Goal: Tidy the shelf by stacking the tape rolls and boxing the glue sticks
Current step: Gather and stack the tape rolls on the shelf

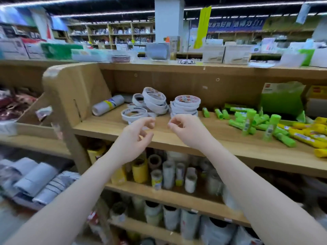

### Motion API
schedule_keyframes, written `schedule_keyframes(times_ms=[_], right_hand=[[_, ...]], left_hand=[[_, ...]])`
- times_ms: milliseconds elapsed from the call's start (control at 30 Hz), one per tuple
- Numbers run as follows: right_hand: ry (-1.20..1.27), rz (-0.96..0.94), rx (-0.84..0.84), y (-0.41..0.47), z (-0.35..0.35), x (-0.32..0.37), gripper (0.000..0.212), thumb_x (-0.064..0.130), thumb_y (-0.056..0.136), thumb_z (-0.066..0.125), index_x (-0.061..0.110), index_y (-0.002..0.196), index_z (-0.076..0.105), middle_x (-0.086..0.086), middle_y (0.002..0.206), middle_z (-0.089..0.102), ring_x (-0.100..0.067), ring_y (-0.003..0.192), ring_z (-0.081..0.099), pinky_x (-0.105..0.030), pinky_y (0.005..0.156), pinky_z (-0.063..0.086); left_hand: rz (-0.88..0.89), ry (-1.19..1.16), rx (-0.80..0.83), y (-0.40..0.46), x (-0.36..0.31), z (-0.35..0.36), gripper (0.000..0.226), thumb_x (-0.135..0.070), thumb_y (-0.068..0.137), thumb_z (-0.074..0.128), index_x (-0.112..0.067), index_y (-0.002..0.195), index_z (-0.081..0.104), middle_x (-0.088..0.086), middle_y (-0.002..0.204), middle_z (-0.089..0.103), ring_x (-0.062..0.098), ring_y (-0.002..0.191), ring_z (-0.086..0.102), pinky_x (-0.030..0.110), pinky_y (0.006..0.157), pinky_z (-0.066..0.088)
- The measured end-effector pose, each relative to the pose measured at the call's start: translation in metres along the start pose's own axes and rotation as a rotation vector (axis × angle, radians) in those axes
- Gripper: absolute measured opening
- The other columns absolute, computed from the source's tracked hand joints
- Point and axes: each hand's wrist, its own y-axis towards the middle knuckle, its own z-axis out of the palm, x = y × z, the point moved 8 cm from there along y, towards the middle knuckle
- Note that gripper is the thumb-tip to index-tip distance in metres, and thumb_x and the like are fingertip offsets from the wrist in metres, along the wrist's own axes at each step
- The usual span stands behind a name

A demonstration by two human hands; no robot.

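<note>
White tape rolls [155, 105] lie half-stacked on the shelf [221, 137] just beyond both hands, left [136, 137] and right [185, 128], loosely curled and empty, apparently poised to gather them; green glue sticks [247, 121] lie scattered rightward, unboxed.

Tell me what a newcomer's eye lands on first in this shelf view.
Two bare hands, the left hand and the right hand, hover with loosely curled fingers at the front of the wooden shelf. Just behind them sit white tape rolls: a neat stack and a leaning, untidy pile to its left. At the right, bright green glue sticks lie scattered before an open green box, with yellow ones beyond.
</note>
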Motion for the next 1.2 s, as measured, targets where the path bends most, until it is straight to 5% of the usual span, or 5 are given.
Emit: schedule_keyframes(times_ms=[400, 633, 867, 1033, 1200], right_hand=[[-0.009, -0.075, 0.043, 0.13, 0.082, 0.046, 0.017, 0.027, 0.093, 0.05, 0.018, 0.093, 0.064, 0.005, 0.081, 0.064, -0.01, 0.072, 0.06, -0.024, 0.061, 0.048], [-0.144, -0.084, 0.162, 0.213, 0.134, 0.05, 0.02, 0.023, 0.092, 0.049, 0.013, 0.099, 0.065, -0.004, 0.1, 0.067, -0.019, 0.089, 0.059, -0.032, 0.077, 0.047], [-0.179, -0.047, 0.157, 0.256, 0.157, 0.047, 0.021, 0.015, 0.094, 0.044, 0.012, 0.106, 0.062, -0.005, 0.108, 0.063, -0.016, 0.093, 0.054, -0.024, 0.075, 0.039], [-0.105, 0.187, 0.145, 0.292, 0.175, 0.033, 0.037, 0.003, 0.091, 0.042, 0.011, 0.125, 0.053, -0.011, 0.13, 0.053, -0.026, 0.118, 0.05, -0.032, 0.093, 0.042], [-0.38, 0.148, 0.192, 0.308, 0.195, 0.021, 0.029, 0.003, 0.09, 0.043, 0.003, 0.117, 0.052, -0.018, 0.119, 0.057, -0.034, 0.108, 0.054, -0.037, 0.083, 0.045]], left_hand=[[-0.099, 0.26, -0.163, 0.034, 0.137, -0.101, 0.027, -0.012, 0.088, 0.055, -0.015, 0.114, 0.058, -0.003, 0.103, 0.056, 0.009, 0.087, 0.053, 0.009, 0.072, 0.037], [-0.094, 0.743, 0.009, 0.097, 0.199, -0.099, 0.033, -0.021, 0.091, 0.049, -0.01, 0.123, 0.05, 0.007, 0.127, 0.047, 0.025, 0.114, 0.042, 0.04, 0.083, 0.045], [-0.23, 1.032, 0.21, 0.136, 0.231, -0.072, 0.054, -0.036, 0.088, 0.053, -0.011, 0.132, 0.034, 0.012, 0.119, 0.051, 0.029, 0.106, 0.05, 0.035, 0.075, 0.04], [-0.008, 1.184, -0.047, 0.114, 0.196, -0.088, 0.021, -0.016, 0.065, 0.062, -0.014, 0.085, 0.067, 0.002, 0.066, 0.06, 0.022, 0.059, 0.057, 0.026, 0.051, 0.04], [0.156, 1.23, -0.193, 0.09, 0.179, -0.102, 0.023, -0.008, 0.073, 0.046, -0.013, 0.08, 0.068, -0.001, 0.063, 0.057, 0.02, 0.055, 0.053, 0.028, 0.049, 0.038]])
